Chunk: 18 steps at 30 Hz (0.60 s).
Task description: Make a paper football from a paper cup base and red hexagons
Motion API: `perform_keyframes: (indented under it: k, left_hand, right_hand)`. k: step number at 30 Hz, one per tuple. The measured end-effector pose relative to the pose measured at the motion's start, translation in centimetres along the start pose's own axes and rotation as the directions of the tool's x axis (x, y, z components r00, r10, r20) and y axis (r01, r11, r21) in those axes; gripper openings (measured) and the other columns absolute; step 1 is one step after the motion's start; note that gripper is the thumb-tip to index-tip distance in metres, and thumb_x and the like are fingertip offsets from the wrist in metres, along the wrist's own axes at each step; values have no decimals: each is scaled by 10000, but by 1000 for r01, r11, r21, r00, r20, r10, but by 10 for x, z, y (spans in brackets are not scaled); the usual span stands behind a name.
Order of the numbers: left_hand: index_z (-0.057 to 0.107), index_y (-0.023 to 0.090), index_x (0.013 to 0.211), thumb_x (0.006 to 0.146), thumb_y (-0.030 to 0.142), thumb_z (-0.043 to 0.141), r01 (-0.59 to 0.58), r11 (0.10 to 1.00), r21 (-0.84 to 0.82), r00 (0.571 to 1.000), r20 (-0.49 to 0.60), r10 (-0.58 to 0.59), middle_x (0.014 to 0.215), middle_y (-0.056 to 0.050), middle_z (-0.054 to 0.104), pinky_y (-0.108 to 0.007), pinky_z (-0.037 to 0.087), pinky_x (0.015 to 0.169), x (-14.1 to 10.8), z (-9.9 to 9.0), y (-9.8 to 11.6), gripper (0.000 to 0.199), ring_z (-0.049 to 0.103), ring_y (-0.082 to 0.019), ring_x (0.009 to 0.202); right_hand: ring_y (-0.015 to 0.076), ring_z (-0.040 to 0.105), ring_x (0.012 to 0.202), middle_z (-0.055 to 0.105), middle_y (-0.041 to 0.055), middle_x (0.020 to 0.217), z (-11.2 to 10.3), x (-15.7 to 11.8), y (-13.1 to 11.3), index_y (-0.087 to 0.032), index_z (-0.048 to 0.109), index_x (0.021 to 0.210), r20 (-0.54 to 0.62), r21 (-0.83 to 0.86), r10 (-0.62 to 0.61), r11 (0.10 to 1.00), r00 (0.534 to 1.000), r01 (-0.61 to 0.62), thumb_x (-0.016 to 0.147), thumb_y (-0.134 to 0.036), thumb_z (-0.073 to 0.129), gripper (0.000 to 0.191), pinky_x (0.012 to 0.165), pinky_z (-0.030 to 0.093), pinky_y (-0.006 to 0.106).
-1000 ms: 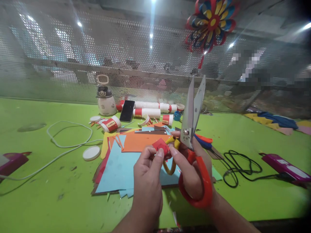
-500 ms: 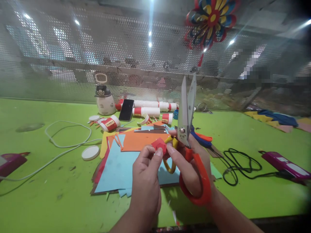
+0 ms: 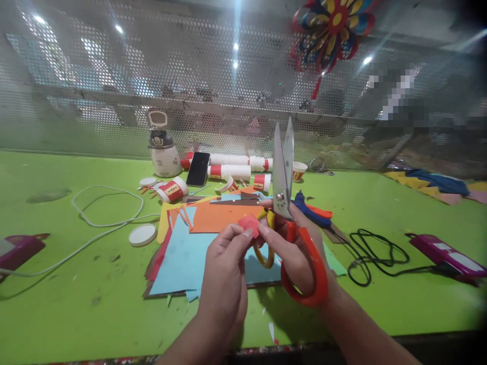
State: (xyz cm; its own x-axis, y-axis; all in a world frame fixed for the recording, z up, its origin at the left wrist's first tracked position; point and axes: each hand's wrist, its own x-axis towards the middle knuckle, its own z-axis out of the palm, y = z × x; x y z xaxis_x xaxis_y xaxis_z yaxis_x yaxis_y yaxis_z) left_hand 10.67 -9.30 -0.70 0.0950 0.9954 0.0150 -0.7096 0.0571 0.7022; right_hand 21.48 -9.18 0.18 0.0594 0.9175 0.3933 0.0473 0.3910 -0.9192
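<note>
My left hand (image 3: 224,271) pinches a small piece of red paper (image 3: 249,223) between thumb and fingers. Thumb and fingertips of my right hand (image 3: 297,256) meet the same piece at its right edge. Hooked in the right hand is a large pair of scissors (image 3: 280,182), blades upward and slightly parted, clear of the paper. One red-orange loop sits around the base of the right thumb, and a yellow loop hangs beside the fingers. Below both hands lies a stack of coloured sheets, with light blue paper (image 3: 178,268) and orange paper (image 3: 213,218) on top.
Behind the stack are paper cups (image 3: 172,190), a phone (image 3: 198,169) and a lidded bottle (image 3: 166,157). A white lid (image 3: 142,235) and pale cable (image 3: 110,233) lie left. To the right are a blue-handled tool (image 3: 310,213), black cable (image 3: 375,258) and purple device (image 3: 449,256).
The scissors and my right hand have shifted slightly left. The red paper has turned a little between my fingers. A cup behind the blades now shows. Both grips stay the same.
</note>
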Motion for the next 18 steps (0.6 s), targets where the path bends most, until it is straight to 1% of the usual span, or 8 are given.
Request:
perform_keyframes:
  k: [3,6,9,12,18]
  left_hand:
    - [649,154,663,826,195,598,-42,999,-28,999,13,42,723,-11,610,-270,469,739,1,-1,0,176,562,-136,741]
    - [677,149,697,813,205,618,-48,999,-18,999,-2,48,747,-20,628,-281,476,753,3,-2,0,142,580,-146,761]
    - [667,151,695,803,201,639,-40,998,53,999,2,40,730,-21,634,-279,462,752,3,-3,0,122,593,-155,764]
    - [650,157,705,827,211,623,-56,992,112,998,23,54,741,-22,642,-281,440,767,1,-5,0,136,595,-162,788]
    - [604,165,688,842,228,616,-58,986,154,998,28,55,744,-18,639,-283,420,784,0,-6,-1,167,586,-164,811]
  right_hand:
    - [146,599,700,587,-14,813,1,0,-1,-248,571,1098,-5,-4,-3,1000,1000,3,866,-242,611,235,650,526,288]
    - [150,601,701,580,-18,795,0,0,0,-248,564,1097,8,5,4,1000,1000,-4,871,-245,610,230,656,531,293]
    - [149,595,679,569,-23,776,-1,0,3,-250,562,1106,17,13,1,1000,1000,-1,874,-247,609,237,658,532,302]
    - [154,599,690,582,-18,784,-3,-1,5,-253,556,1140,28,9,4,1000,1000,-4,881,-245,601,263,668,528,310]
    - [144,596,712,598,-15,834,-3,-2,2,-260,563,1126,26,-20,-3,1000,1000,3,888,-231,599,242,672,515,291]
